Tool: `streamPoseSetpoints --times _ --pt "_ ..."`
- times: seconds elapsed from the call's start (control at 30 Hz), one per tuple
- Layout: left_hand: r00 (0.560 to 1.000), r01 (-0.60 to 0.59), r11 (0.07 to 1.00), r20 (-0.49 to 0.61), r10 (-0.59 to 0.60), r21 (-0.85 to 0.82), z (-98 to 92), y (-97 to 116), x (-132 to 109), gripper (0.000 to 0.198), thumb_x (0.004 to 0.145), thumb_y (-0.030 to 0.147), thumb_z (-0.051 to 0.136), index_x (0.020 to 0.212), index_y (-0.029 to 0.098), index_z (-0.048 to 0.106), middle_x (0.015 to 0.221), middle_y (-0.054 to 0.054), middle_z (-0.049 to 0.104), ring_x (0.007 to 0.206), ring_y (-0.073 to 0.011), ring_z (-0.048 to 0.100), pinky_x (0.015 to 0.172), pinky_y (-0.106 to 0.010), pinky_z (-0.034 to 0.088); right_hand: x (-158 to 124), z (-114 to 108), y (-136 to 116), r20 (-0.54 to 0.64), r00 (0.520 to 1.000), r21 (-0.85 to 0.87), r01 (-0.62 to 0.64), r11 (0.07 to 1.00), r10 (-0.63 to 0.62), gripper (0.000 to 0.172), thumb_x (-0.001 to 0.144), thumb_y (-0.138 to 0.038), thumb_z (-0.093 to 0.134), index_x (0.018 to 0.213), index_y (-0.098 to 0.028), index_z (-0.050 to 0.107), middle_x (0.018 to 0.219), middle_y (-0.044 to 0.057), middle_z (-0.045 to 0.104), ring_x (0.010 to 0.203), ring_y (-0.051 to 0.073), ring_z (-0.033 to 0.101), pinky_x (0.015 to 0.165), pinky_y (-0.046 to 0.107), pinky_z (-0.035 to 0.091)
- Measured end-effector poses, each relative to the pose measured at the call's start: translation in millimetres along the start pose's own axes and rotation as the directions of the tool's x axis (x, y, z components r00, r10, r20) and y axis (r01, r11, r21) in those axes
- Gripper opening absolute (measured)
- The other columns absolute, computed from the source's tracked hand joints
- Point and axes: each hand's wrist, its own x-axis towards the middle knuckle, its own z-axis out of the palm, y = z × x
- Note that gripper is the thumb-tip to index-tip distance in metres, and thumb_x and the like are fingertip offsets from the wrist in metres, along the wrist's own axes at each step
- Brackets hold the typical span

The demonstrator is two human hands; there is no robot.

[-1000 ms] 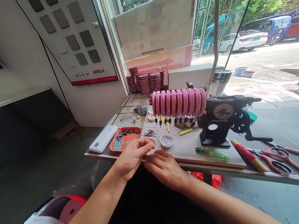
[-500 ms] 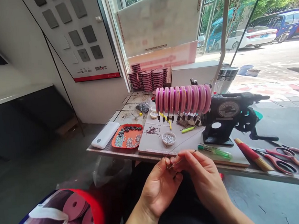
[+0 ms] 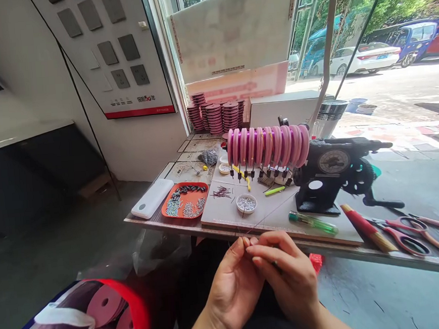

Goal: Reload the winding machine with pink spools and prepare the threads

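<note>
My left hand (image 3: pixel 232 282) and my right hand (image 3: pixel 290 270) meet in front of the table edge. Both are closed, thumb and fingertips pinching a thin line (image 3: pixel 271 213) that runs up and right toward the winder. What else sits between the fingertips is too small to make out. Just beyond them stands a small white cup (image 3: pixel 247 212) of tiny pale beads. Left of it lie short dark pins (image 3: pixel 221 191). Pink foam discs (image 3: pixel 267 146) fill the shaft of a black hand-cranked winder (image 3: pixel 332 168), small black pieces hanging below.
At left are an orange tray (image 3: pixel 181 216) of small parts and a white box (image 3: pixel 153 199). A green-handled tool (image 3: pixel 313 222), a red-handled brush (image 3: pixel 369 227) and scissors (image 3: pixel 409 235) lie right. Below left, a bag (image 3: pixel 137 308) holds pink discs. Stacked discs (image 3: pixel 215 118) stand behind.
My right hand has moved in and down, its fingertips now pressed against my left hand's. The left hand stays nearly where it was. The view has shifted slightly.
</note>
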Motion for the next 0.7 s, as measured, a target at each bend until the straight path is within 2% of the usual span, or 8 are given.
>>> streamPoseSetpoints --times 0.1,0.2,0.27,0.37,0.4,0.47,0.53,0.7 --pt "0.986 0.020 0.998 -0.163 -0.028 -0.051 -3.6 -2.7 -2.1 0.016 0.080 0.010 0.056 0.068 0.007 0.068 0.064 -0.006 0.064 0.065 -0.0104 0.062 0.065 -0.018 0.050 -8.6 2.5 4.9 0.002 0.948 -0.277 0.308 0.910 -0.320 0.021 0.078 -0.009 0.058 0.087 -0.023 0.068 0.078 0.003 0.055 0.074 0.015 0.051 0.063 0.027 0.046" --pt "0.971 -0.111 0.990 -0.203 0.126 0.087 -9.8 0.6 -4.0 0.016 0.083 0.011 0.052 0.083 0.012 0.069 0.062 -0.003 0.062 0.060 -0.0087 0.059 0.060 -0.017 0.048 -8.7 -8.5 6.7 0.150 0.925 -0.286 0.379 0.880 -0.350 0.016 0.081 -0.016 0.054 0.094 -0.021 0.064 0.084 0.006 0.056 0.078 0.018 0.052 0.066 0.032 0.047" --pt "0.972 -0.209 0.959 -0.067 0.225 0.192 -12.1 5.9 -8.3 0.014 0.079 0.013 0.058 0.088 0.017 0.068 0.060 0.000 0.059 0.060 -0.0090 0.058 0.063 -0.020 0.048 0.6 -24.0 5.5 0.206 0.928 -0.297 0.362 0.883 -0.311 0.017 0.083 -0.022 0.051 0.098 -0.020 0.058 0.091 0.008 0.056 0.086 0.021 0.052 0.073 0.035 0.045" --pt "0.963 -0.188 0.914 0.248 0.101 0.359 -11.8 15.9 -18.8 0.011 0.071 0.028 0.067 0.071 0.018 0.065 0.055 0.002 0.051 0.062 -0.0127 0.054 0.078 -0.032 0.045 27.3 -45.5 0.5 0.242 0.951 -0.501 0.294 0.814 -0.195 0.014 0.083 -0.023 0.049 0.096 -0.021 0.056 0.094 0.009 0.058 0.094 0.025 0.050 0.082 0.042 0.038" --pt "0.949 -0.182 0.878 0.312 0.040 0.443 -11.0 19.0 -22.1 0.018 0.068 0.033 0.069 0.065 0.017 0.062 0.055 0.002 0.049 0.062 -0.0134 0.052 0.082 -0.035 0.043 37.1 -49.5 -2.0 0.323 0.934 -0.530 0.314 0.788 -0.155 0.010 0.084 -0.024 0.049 0.087 -0.022 0.058 0.087 0.007 0.060 0.088 0.024 0.051 0.081 0.041 0.037" --pt "0.928 -0.227 0.756 0.372 -0.023 0.614 -9.0 23.7 -26.4 0.025 0.065 0.038 0.070 0.059 0.016 0.058 0.058 0.001 0.046 0.064 -0.0142 0.048 0.088 -0.037 0.038 52.8 -52.8 -7.5 0.530 0.845 -0.466 0.362 0.807 -0.073 0.024 0.087 -0.027 0.045 0.065 -0.021 0.053 0.065 0.002 0.057 0.066 0.017 0.050 0.070 0.035 0.038" --pt "0.918 -0.299 0.631 0.397 -0.015 0.716 -6.8 24.6 -27.1 0.028 0.066 0.040 0.069 0.057 0.017 0.056 0.062 0.000 0.045 0.065 -0.0142 0.044 0.090 -0.037 0.035 60.6 -53.0 -12.3 0.598 0.801 -0.374 0.271 0.887 0.007 0.033 0.089 -0.028 0.041 0.057 -0.020 0.043 0.051 -0.003 0.046 0.051 0.012 0.040 0.057 0.028 0.035" --pt "0.904 -0.391 0.532 0.422 0.069 0.751 -5.6 16.9 -22.7 0.046 0.070 0.055 0.059 0.046 0.018 0.046 0.054 0.001 0.036 0.059 -0.0144 0.038 0.083 -0.036 0.039 56.2 -57.4 -17.7 0.183 0.962 -0.207 -0.164 0.965 0.202 0.011 0.082 -0.026 0.053 0.082 -0.023 0.042 0.048 -0.011 0.025 0.041 0.008 0.026 0.040 0.020 0.021"
